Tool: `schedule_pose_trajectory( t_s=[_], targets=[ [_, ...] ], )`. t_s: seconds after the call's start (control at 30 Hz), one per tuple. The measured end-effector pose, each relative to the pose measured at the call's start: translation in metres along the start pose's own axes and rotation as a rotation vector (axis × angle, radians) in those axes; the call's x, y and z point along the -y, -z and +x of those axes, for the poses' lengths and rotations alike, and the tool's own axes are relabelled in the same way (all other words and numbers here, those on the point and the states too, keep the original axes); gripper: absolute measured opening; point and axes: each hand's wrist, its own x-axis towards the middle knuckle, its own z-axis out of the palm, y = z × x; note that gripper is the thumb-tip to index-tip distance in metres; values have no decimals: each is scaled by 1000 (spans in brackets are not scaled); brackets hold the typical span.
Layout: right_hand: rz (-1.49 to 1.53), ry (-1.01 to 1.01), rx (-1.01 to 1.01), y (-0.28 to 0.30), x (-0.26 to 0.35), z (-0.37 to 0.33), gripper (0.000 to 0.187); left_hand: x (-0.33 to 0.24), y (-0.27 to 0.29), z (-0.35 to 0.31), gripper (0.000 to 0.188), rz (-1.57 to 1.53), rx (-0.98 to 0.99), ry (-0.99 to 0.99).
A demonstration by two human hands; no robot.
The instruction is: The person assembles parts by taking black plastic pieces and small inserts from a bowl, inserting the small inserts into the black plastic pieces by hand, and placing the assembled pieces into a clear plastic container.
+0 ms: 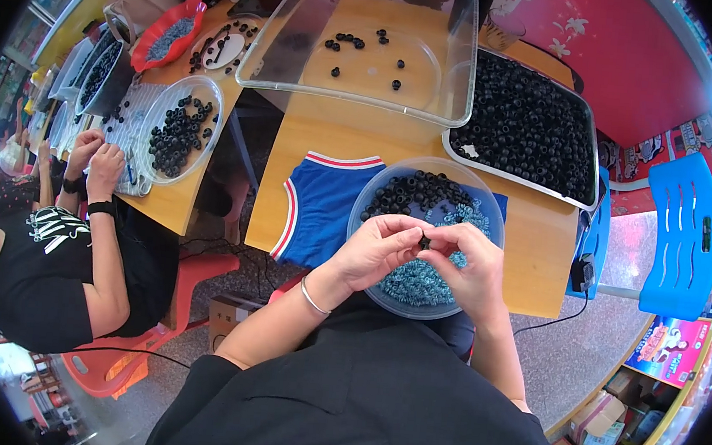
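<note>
My left hand (377, 254) and my right hand (471, 269) meet over a round clear plastic bowl (499, 227). Between their closed fingertips sits a small black round part (424, 243), its far side covered by the fingers. Inside the bowl, black round parts (408, 195) fill the far left side, and many small pale blue ring-like pieces (414, 287) cover the near and right side. Under the bowl lies a blue cloth garment (324, 199) with red and white trim, showing mostly to the left.
Beyond the bowl stands a clear plastic bin (353, 98) with several black parts. A metal tray (527, 179) heaped with black parts is at its right. At left, a person (60, 266) works beside a clear tub (211, 148). A blue chair (679, 240) stands right.
</note>
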Motion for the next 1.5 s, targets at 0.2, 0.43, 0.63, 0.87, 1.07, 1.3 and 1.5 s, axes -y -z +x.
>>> schedule_pose_trajectory(
  t_s=[0.2, 0.43, 0.63, 0.87, 1.07, 1.3, 1.5],
  targets=[
    [-95, 56, 144, 7, -1, 2, 41, -11, -6, -2, 15, 205, -42, 61],
    [-23, 58, 159, -1, -12, -4, 35, -17, -9, -4, 31, 182, -38, 57],
    [70, 50, 123, -9, -18, -6, 29, -19, -7, -3, 36, 197, 7, 32],
    [63, 107, 134, -6, -15, -5, 24, -26, -11, -4, 34, 234, 90, 40],
    [151, 21, 91, -11, -17, -8, 30, -28, -17, -2, 34, 321, 64, 12],
    [384, -142, -14, 2, -26, -9, 37, -87, -43, 15, 10, 731, -64, -386],
    [252, -243, -98, 10, -36, -11, 20, -149, -69, 27, 14, 1442, -380, -1095]
  ],
)
